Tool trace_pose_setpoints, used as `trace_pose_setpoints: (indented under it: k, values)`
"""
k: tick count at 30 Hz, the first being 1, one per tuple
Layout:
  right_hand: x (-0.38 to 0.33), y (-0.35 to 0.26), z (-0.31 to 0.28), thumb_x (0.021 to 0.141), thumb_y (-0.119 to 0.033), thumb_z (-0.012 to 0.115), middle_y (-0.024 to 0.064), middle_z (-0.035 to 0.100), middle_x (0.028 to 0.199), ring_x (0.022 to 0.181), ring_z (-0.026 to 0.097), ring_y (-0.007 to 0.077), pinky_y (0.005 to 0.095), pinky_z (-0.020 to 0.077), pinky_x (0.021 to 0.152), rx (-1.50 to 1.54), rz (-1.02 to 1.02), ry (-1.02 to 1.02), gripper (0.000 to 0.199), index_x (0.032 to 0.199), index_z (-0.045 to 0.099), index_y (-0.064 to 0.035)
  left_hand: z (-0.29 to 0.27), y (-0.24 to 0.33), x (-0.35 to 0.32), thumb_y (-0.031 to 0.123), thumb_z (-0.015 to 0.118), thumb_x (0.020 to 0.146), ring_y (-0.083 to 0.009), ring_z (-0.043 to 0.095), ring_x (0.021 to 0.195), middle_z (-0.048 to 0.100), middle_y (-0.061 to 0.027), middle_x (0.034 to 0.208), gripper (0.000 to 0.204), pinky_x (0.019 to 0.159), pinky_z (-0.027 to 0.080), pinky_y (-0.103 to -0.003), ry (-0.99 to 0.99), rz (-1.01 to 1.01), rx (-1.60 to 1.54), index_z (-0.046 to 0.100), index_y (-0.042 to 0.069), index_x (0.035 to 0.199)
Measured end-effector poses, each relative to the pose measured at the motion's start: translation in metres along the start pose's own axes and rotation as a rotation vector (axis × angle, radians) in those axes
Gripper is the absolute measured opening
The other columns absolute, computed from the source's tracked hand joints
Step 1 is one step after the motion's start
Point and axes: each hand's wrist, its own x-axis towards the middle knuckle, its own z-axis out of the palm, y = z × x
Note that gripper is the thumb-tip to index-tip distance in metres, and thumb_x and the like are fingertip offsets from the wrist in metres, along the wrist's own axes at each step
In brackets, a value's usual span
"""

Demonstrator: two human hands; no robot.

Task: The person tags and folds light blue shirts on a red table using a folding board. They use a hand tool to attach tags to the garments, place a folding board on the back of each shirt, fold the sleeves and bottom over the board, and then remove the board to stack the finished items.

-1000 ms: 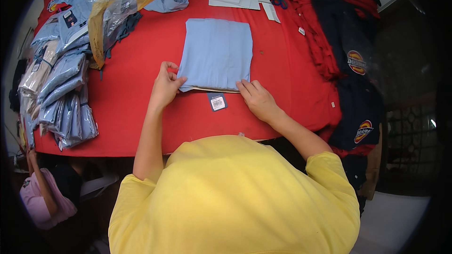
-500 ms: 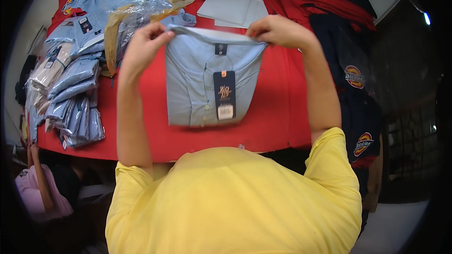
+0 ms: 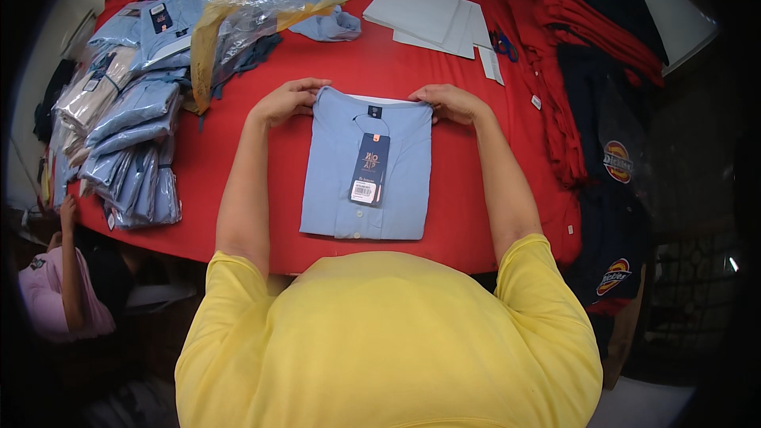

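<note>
A folded light-blue shirt [image 3: 325, 178] lies flat on the red-covered table [image 3: 238, 182] in front of me, its neckline at the far side. A dark hang tag [image 3: 369, 166] with a pale sticker rests on its front, over the buttoned placket. At the shirt's far left corner, my left hand [image 3: 289, 101] pinches the folded edge. My right hand [image 3: 452, 103] grips the far right corner, fingers partly hidden beneath it. A strip of white board [image 3: 380, 100] shows inside the neckline.
Plastic-bagged folded shirts [image 3: 131, 150] pile up at the left. Loose blue garments and a clear bag with a yellow edge [image 3: 210, 51] lie beyond. White sheets [image 3: 420, 12] and blue-handled scissors [image 3: 503, 47] sit at the back. Red and navy garments [image 3: 606, 95] stack at right. Another person [image 3: 63, 289] is at lower left.
The shirt, held up and tilted between my hands before, now lies flat on the table. My hands have come down with it and still hold its far corners.
</note>
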Motion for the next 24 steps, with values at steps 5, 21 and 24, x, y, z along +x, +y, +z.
trace_pose_setpoints:
  k: [5, 21, 24]
  values:
    - [-0.002, 0.014, -0.002, 0.088, -0.012, 0.062, 0.0032, 0.064, 0.092, 0.080, 0.057, 0.0105, 0.0254, 0.0461, 0.069, -0.010, -0.117, 0.028, 0.021, 0.105, 0.067, -0.0005, -0.006, -0.004, 0.015, 0.002, 0.060, 0.088, -0.0122, 0.061, 0.095, 0.064, -0.0048, 0.107, 0.032, 0.088, 0.049, -0.028, -0.053, 0.049, 0.087, 0.060, 0.000, 0.121]
    - [0.018, 0.038, 0.003, 0.091, -0.015, 0.063, 0.0001, 0.064, 0.082, 0.075, 0.056, 0.0074, 0.0239, 0.0466, 0.070, -0.265, -0.237, 0.135, 0.017, 0.096, 0.067, 0.0006, 0.014, -0.027, 0.043, 0.015, 0.074, 0.076, -0.0202, 0.065, 0.077, 0.068, -0.0110, 0.081, 0.020, 0.070, 0.050, -0.032, 0.386, 0.164, 0.637, 0.071, 0.002, 0.090]
    - [0.016, 0.039, 0.009, 0.090, -0.013, 0.062, 0.0004, 0.064, 0.083, 0.077, 0.056, 0.0081, 0.0239, 0.0455, 0.073, -0.299, -0.278, 0.200, 0.016, 0.095, 0.067, 0.0011, 0.018, -0.025, 0.036, 0.014, 0.073, 0.077, -0.0191, 0.064, 0.077, 0.067, -0.0103, 0.081, 0.019, 0.070, 0.050, -0.032, 0.390, 0.180, 0.614, 0.071, 0.003, 0.092]
